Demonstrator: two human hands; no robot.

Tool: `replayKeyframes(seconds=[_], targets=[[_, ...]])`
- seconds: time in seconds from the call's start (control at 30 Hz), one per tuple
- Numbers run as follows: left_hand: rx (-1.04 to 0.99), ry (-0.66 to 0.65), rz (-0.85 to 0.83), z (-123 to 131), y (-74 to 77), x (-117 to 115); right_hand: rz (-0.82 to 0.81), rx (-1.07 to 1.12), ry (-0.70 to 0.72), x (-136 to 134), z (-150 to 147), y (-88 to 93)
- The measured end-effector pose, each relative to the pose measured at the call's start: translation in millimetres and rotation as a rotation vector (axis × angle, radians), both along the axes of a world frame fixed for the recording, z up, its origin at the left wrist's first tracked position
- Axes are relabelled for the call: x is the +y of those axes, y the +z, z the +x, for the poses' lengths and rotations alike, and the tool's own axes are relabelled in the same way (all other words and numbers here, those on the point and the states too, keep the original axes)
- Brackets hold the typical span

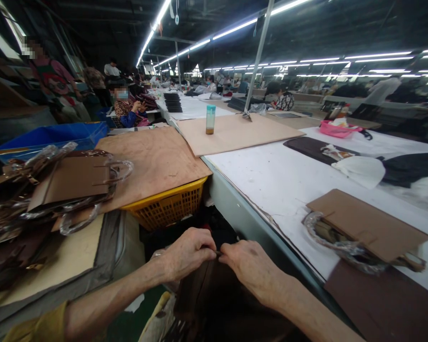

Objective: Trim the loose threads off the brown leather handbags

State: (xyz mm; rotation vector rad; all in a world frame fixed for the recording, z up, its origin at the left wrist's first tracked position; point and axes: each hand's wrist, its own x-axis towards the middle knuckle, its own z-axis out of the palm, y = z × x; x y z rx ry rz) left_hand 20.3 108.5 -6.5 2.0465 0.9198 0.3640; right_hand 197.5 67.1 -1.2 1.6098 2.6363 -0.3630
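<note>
My left hand (189, 254) and my right hand (252, 267) meet over my lap, fingertips nearly touching. Both are closed in a pinch on a thin dark strip (218, 253), mostly covered by the fingers. Just below them lies a dark brown leather piece (201, 289), which looks like part of a handbag; whether the strip belongs to it I cannot tell. A brown handbag (369, 221) with plastic-wrapped handles rests on the white tabletop (271, 185) to the right, partly over a dark brown sheet (374, 299).
Left, several brown handbags (71, 180) with wrapped handles are piled beside a brown board (153, 161), a yellow crate (167, 204) and a blue bin (53, 137). A bottle (210, 119) stands on a tan board (235, 133). A pink basket (338, 129) sits farther right. Co-workers are behind.
</note>
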Motion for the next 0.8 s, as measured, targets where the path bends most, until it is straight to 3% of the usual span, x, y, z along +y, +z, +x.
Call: replayKeyframes(seconds=[0.1, 0.2, 0.33, 0.47, 0.67, 0.8], targets=[[-0.022, -0.009, -0.039, 0.4, 2.7, -0.6, -0.02, 0.068, -0.031, -0.5, -7.9, 0.1], [-0.017, -0.008, -0.198, -10.8, 7.1, 1.4, -0.046, 0.125, -0.086, -3.3, -10.0, 2.5], [0.033, 0.101, -0.262, -28.2, 9.7, 0.8, -0.045, 0.123, -0.142, -8.0, -8.0, 5.3], [-0.001, 0.142, -0.317, -28.7, 5.1, -4.0, -0.039, 0.147, -0.151, -10.7, -7.3, 2.5], [0.003, 0.168, -0.18, -18.8, -4.8, -6.2, -0.049, 0.19, -0.163, -11.7, -6.7, -2.2], [0.015, 0.195, -0.174, -17.7, -7.4, -6.9, -0.024, 0.206, -0.161, -12.9, -5.4, -5.9]])
